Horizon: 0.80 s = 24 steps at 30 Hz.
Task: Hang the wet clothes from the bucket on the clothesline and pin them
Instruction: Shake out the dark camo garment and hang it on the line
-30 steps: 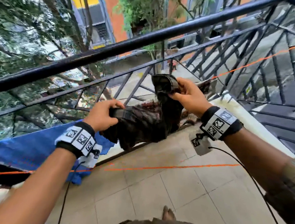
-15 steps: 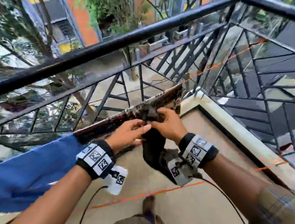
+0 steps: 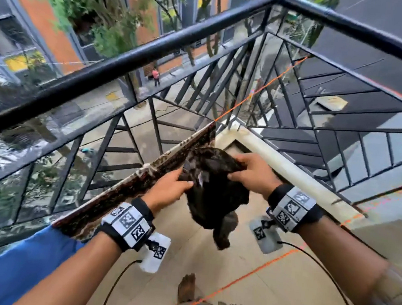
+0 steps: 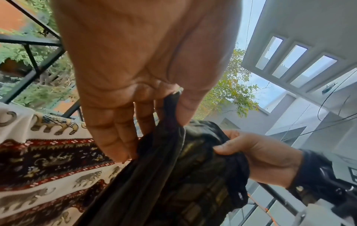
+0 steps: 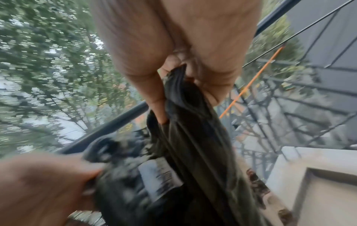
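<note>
A dark wet garment (image 3: 215, 195) hangs bunched between both hands, just right of the patterned elephant-print cloth (image 3: 128, 189) draped over the orange clothesline (image 3: 261, 89). My left hand (image 3: 185, 182) pinches the garment's upper left edge between thumb and fingers (image 4: 179, 113). My right hand (image 3: 239, 170) grips the upper right edge, fingers curled into the fabric (image 5: 154, 97). A white label (image 5: 160, 175) shows on the garment (image 5: 193, 152). No bucket or pins are in view.
A blue cloth (image 3: 14, 270) hangs left of the patterned one. The black metal railing (image 3: 155, 48) runs behind the line and turns at a corner on the right. A second orange line (image 3: 257, 269) crosses lower, over the tiled floor. A foot (image 3: 187, 287) stands below.
The hands carried the garment rightward along the line to the end of the patterned cloth. They met half a second ago and have now spread slightly apart on the fabric.
</note>
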Available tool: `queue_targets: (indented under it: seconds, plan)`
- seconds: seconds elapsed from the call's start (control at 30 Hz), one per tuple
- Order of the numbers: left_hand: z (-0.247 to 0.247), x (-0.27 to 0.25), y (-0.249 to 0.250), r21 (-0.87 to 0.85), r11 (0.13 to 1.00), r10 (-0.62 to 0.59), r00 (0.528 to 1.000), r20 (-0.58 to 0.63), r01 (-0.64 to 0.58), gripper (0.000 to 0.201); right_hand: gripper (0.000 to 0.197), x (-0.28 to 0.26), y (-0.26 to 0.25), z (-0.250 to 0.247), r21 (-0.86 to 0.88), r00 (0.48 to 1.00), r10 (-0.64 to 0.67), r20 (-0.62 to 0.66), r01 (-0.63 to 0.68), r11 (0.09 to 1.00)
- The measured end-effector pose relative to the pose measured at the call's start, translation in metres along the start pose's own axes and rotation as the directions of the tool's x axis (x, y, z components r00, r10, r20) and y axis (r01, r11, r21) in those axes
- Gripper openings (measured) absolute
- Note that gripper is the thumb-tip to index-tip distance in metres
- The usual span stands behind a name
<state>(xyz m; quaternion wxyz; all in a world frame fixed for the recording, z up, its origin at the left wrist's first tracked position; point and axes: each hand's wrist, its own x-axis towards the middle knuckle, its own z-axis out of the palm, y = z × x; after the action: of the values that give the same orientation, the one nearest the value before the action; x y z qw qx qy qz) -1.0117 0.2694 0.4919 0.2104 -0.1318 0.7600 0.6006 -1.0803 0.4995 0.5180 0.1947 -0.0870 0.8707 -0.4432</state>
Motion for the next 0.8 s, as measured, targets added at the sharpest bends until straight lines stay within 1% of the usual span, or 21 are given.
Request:
queue_targets:
  seconds: [0.03,0.07,0.1,0.13,0.17,0.23,0.3,0.37,0.4,0.43,0.47,0.5,0.53,0.57,0.6,0.63,0.7,0.73,0.8]
  plan:
    - [-0.004,0.003,0.0,0.02,1.0,0.009,1.0,-0.028,-0.009,0.018,0.017,0.003,0.008,-0.013,0.018,0.994,0.075,-0.08,-0.074,0.997]
    - [-0.01,0.006,-0.003,0.053,0.999,0.012,0.999,-0.052,-0.01,0.006,0.011,0.003,0.015,-0.026,0.061,0.98,0.134,-0.148,-0.127,0.99]
    - [-0.015,0.007,-0.005,0.134,0.991,0.028,0.997,-0.077,-0.018,0.01,0.007,0.004,0.024,-0.037,0.097,0.964,0.181,-0.196,-0.164,0.982]
    - [-0.02,0.009,-0.01,0.232,0.972,0.05,0.996,-0.071,-0.032,0.01,0.006,0.004,0.03,-0.046,0.108,0.953,0.209,-0.219,-0.189,0.976]
    - [-0.025,0.014,-0.015,0.299,0.953,0.06,0.997,-0.039,-0.045,0.009,0.007,0.004,0.033,-0.052,0.077,0.951,0.224,-0.211,-0.213,0.974]
    - [-0.03,0.016,-0.019,0.39,0.918,0.068,0.997,0.038,-0.077,0.027,0.013,0.005,0.036,-0.055,-0.09,0.981,0.163,-0.108,-0.173,0.981]
    - [-0.029,0.016,-0.017,0.422,0.898,0.098,0.991,0.089,-0.127,0.024,0.02,0.006,0.03,-0.055,-0.215,0.997,0.075,0.014,-0.071,0.974]
    - [-0.026,0.017,-0.012,0.412,0.897,0.119,0.986,0.118,-0.158,0.026,0.019,0.015,0.025,-0.058,-0.259,0.997,0.016,0.075,0.004,0.966]
    - [-0.026,0.017,-0.011,0.423,0.89,0.134,0.985,0.112,-0.169,0.024,0.023,0.02,0.024,-0.061,-0.288,0.993,-0.008,0.116,0.041,0.957]
    - [-0.027,0.015,-0.009,0.428,0.886,0.142,0.982,0.124,-0.182,0.013,0.029,0.024,0.024,-0.064,-0.343,0.985,-0.015,0.17,0.074,0.936]
    - [-0.029,0.018,-0.008,0.442,0.874,0.157,0.979,0.132,-0.2,0.015,0.035,0.027,0.023,-0.068,-0.406,0.969,-0.009,0.245,0.111,0.907]
    - [-0.03,0.022,-0.009,0.465,0.856,0.182,0.973,0.139,-0.227,0.038,0.039,0.031,0.024,-0.071,-0.477,0.944,0.025,0.33,0.144,0.867]
    - [-0.032,0.025,-0.008,0.524,0.818,0.187,0.971,0.15,-0.239,0.051,0.043,0.034,0.026,-0.074,-0.544,0.909,0.071,0.41,0.181,0.819]
    - [-0.033,0.03,-0.009,0.59,0.766,0.196,0.967,0.165,-0.256,0.054,0.044,0.038,0.029,-0.076,-0.597,0.872,0.129,0.473,0.209,0.775]
    - [-0.031,0.037,-0.012,0.661,0.702,0.192,0.964,0.183,-0.265,0.053,0.042,0.042,0.035,-0.079,-0.634,0.841,0.177,0.512,0.23,0.739]
    - [-0.032,0.041,-0.015,0.718,0.63,0.195,0.956,0.22,-0.294,0.05,0.037,0.046,0.039,-0.079,-0.666,0.824,0.212,0.526,0.244,0.705]
    - [-0.022,0.054,-0.017,0.793,0.516,0.181,0.946,0.267,-0.323,0.042,0.028,0.061,0.053,-0.088,-0.718,0.805,0.258,0.535,0.271,0.641]
    - [-0.014,0.06,-0.015,0.805,0.498,0.174,0.947,0.271,-0.322,0.039,0.025,0.069,0.06,-0.095,-0.733,0.795,0.278,0.539,0.281,0.619]
    - [-0.005,0.069,-0.009,0.81,0.507,0.155,0.956,0.249,-0.293,0.036,0.028,0.084,0.074,-0.107,-0.728,0.777,0.301,0.552,0.273,0.629]
